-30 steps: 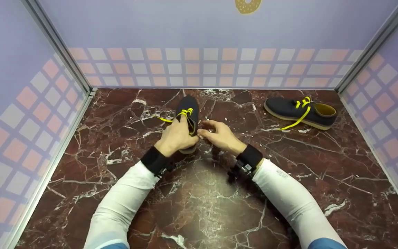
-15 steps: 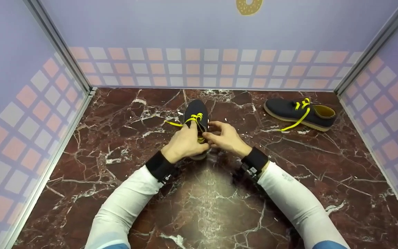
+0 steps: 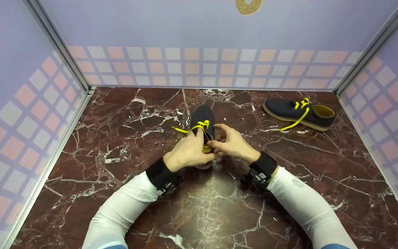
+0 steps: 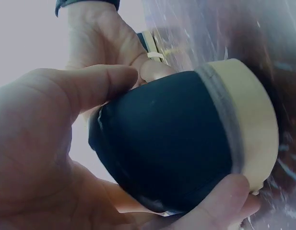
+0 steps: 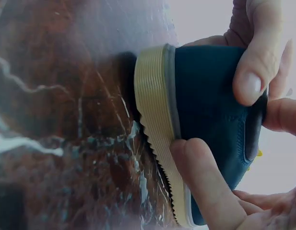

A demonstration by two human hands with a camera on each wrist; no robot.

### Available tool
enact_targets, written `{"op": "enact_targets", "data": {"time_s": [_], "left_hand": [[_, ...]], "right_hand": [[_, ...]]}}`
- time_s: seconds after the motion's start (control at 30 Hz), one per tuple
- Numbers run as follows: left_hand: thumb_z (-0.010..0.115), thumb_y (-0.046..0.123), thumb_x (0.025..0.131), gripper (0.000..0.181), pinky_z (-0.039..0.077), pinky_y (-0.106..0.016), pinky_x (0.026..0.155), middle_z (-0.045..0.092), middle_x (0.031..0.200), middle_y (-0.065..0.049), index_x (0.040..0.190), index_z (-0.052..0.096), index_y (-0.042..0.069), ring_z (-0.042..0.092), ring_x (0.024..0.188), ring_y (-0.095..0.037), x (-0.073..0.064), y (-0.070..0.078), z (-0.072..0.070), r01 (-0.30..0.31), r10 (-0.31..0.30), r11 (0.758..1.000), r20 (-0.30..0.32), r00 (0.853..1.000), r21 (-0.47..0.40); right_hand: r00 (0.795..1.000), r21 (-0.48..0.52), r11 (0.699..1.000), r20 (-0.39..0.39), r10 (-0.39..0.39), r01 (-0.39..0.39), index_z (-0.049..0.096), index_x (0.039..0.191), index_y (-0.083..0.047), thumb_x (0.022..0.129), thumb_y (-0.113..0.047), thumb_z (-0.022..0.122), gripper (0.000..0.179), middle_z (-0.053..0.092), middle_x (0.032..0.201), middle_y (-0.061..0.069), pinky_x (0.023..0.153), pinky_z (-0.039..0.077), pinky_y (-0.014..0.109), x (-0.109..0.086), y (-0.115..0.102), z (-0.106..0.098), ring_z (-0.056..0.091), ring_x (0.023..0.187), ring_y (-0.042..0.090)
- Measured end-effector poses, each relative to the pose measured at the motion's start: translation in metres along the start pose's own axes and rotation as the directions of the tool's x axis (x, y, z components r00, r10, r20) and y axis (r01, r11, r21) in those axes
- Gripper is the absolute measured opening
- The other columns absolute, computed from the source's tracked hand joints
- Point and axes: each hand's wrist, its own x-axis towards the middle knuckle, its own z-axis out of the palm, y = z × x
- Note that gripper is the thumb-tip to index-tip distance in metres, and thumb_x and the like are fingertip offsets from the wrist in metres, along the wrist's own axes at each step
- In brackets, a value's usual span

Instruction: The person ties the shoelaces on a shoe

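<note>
A dark navy shoe (image 3: 201,114) with yellow laces and a pale sole lies in the middle, its toe pointing away from me. My left hand (image 3: 187,152) grips its left side and heel. In the left wrist view, that thumb lies on the heel (image 4: 162,143) and a finger touches the sole's edge. My right hand (image 3: 235,145) holds the shoe's right side; the right wrist view shows its thumb at the collar (image 5: 254,124) and a finger against the sole. One loose end of the yellow lace (image 3: 181,130) sticks out to the left.
A matching shoe (image 3: 282,110) lies on its sole at the right, toe to the left, its yellow lace (image 3: 295,124) trailing onto the brown marbled surface (image 3: 116,193). Tiled-pattern panels (image 3: 171,65) enclose the back and both sides.
Both hands have shifted the held shoe to the right and nearer to me, with its loose lace end following. The right hand has come closer onto its side. The other shoe stays put.
</note>
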Motion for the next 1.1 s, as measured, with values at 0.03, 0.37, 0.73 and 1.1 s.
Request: {"op": "enact_targets", "data": {"time_s": [0.03,0.37,0.73,1.1], "left_hand": [[0.083,0.061,0.093,0.107,0.066,-0.059,0.1,0.063,0.142,-0.039,0.164,0.04,-0.005,0.074,0.12,-0.049,-0.003,0.001,0.0,-0.009,0.009,1.0,0.008,1.0,-0.001],[0.083,0.066,0.093,0.112,0.068,-0.055,0.093,0.073,0.13,-0.034,0.167,0.037,-0.006,0.078,0.111,-0.046,-0.022,0.012,-0.004,-0.071,0.071,0.997,0.093,0.993,-0.003],[0.083,0.067,0.091,0.103,0.067,-0.055,0.095,0.076,0.129,-0.031,0.161,0.047,0.0,0.079,0.113,-0.045,-0.038,0.022,-0.006,-0.109,0.113,0.993,0.123,0.986,-0.039],[0.081,0.063,0.095,0.057,0.062,-0.045,0.072,0.075,0.091,-0.006,0.119,0.073,0.012,0.074,0.083,-0.027,-0.04,0.016,-0.014,-0.187,0.193,0.98,0.097,0.976,-0.073]], "right_hand": [[1.0,-0.007,1.0,0.006,-0.005,0.005,0.039,0.168,0.0,0.1,-0.017,0.08,0.081,0.075,0.114,0.021,0.074,0.072,0.042,-0.002,0.0,-0.001,0.079,0.075,0.015],[0.997,-0.201,0.977,0.025,-0.073,0.077,0.044,0.165,0.004,0.097,-0.022,0.085,0.083,0.076,0.101,0.019,0.061,0.065,0.03,-0.025,-0.005,-0.004,0.076,0.068,0.016],[0.99,-0.424,0.895,0.069,-0.119,0.137,0.056,0.157,0.008,0.096,-0.035,0.083,0.079,0.085,0.097,0.015,0.069,0.062,0.028,-0.045,-0.014,-0.012,0.075,0.075,0.012],[0.972,-0.518,0.824,0.083,-0.22,0.23,0.083,0.124,-0.005,0.096,-0.033,0.085,0.039,0.085,0.083,0.004,0.064,0.058,0.025,-0.057,-0.023,-0.018,0.07,0.065,0.003]]}}
